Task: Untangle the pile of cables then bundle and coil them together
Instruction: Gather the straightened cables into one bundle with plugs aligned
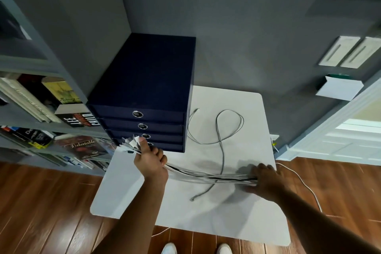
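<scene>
Two white shoes [169, 248] stand on the wooden floor [41, 202] at the near edge of a white table [185, 218], which has rounded corners. A navy drawer box [148, 88] fills its back-left corner against the grey wall; the table's middle, right side and near part lie open. A bookshelf [31, 64] stands close on the left, and a white door [350, 136] is further off on the right.

The bundle of cables [206, 175], mostly white with a dark strand, stretches low across the table between both hands. The left hand [151, 161] hangs over the table's left edge, just in front of the lowest drawers, with its fingers wrapped round the bundle and its thumb pressing up by the fanned connector ends [128, 144]. The right hand [266, 179], somewhat blurred, is closed round the other end near the table's right edge.

A loose grey cable [221, 142] lies looped on the table behind the bundle and crosses it, one plug end resting nearer the camera. A white cable [303, 183] trails off the right edge to the floor.

Book spines on the shelf read "LEE CHILD" [78, 119] and "Delectable" [82, 146].
</scene>
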A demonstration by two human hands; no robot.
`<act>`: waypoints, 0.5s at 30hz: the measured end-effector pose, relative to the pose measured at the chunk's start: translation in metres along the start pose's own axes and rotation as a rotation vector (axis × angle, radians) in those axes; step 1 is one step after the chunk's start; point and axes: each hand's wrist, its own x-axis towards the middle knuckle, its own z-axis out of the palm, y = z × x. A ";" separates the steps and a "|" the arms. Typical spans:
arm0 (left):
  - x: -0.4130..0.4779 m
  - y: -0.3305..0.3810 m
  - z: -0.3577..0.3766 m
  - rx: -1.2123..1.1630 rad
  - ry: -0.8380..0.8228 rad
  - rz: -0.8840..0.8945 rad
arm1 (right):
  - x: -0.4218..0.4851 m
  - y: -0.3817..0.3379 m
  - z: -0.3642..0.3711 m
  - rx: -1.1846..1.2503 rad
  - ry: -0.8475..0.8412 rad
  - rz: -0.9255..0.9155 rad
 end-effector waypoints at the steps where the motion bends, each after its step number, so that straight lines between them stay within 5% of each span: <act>1: -0.002 0.000 0.000 0.019 -0.040 0.015 | 0.003 -0.005 -0.006 -0.005 -0.046 -0.062; 6: -0.015 0.000 0.001 0.110 -0.251 -0.019 | 0.018 -0.060 -0.037 0.408 0.015 -0.265; 15: -0.027 0.002 -0.004 0.351 -0.571 -0.019 | 0.019 -0.102 -0.015 0.040 -0.176 -0.343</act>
